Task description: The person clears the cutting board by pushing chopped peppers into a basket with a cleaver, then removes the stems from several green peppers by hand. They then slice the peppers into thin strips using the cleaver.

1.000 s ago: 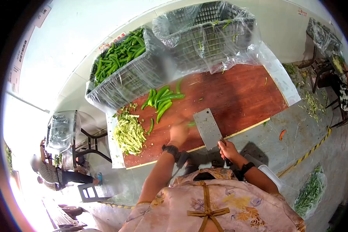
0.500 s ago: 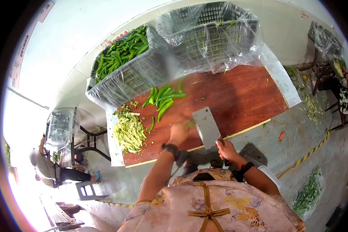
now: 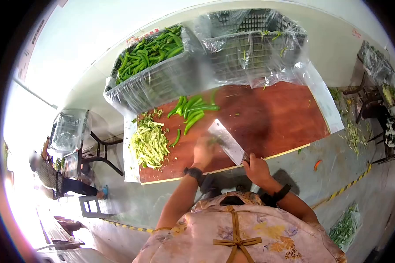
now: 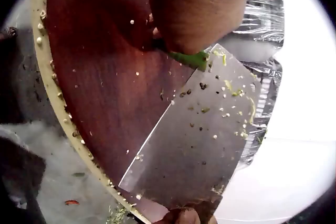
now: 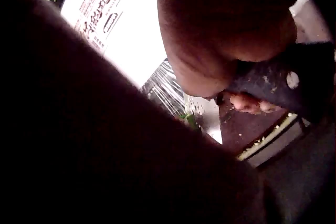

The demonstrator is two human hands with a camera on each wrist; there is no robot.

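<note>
My right hand (image 3: pixel 256 170) grips the dark handle (image 5: pixel 262 82) of a broad cleaver (image 3: pixel 227 142). Its blade, speckled with seeds and green bits in the left wrist view, is tilted over the red-brown board (image 3: pixel 285 109). Curled close to the blade's far corner, my left hand (image 3: pixel 203 151) holds a green pepper (image 4: pixel 191 59), mostly hidden under the fingers. The pepper's visible end meets the blade edge in the left wrist view. Several whole green peppers (image 3: pixel 193 109) lie beyond my left hand, with one small pepper (image 3: pixel 176 137) nearer.
A heap of pale green shreds (image 3: pixel 149 147) covers the board's left end. Behind stand a plastic-lined crate (image 3: pixel 156 85) full of green peppers and a second lined crate (image 3: pixel 259 55). Another person (image 3: pixel 52 173) is at the far left. A bag of greens (image 3: pixel 346 228) lies on the floor.
The cleaver has turned, its far end swinging left toward my left hand, and the blade now lies more slanted. My left hand keeps holding the pepper. The head view has shifted slightly.
</note>
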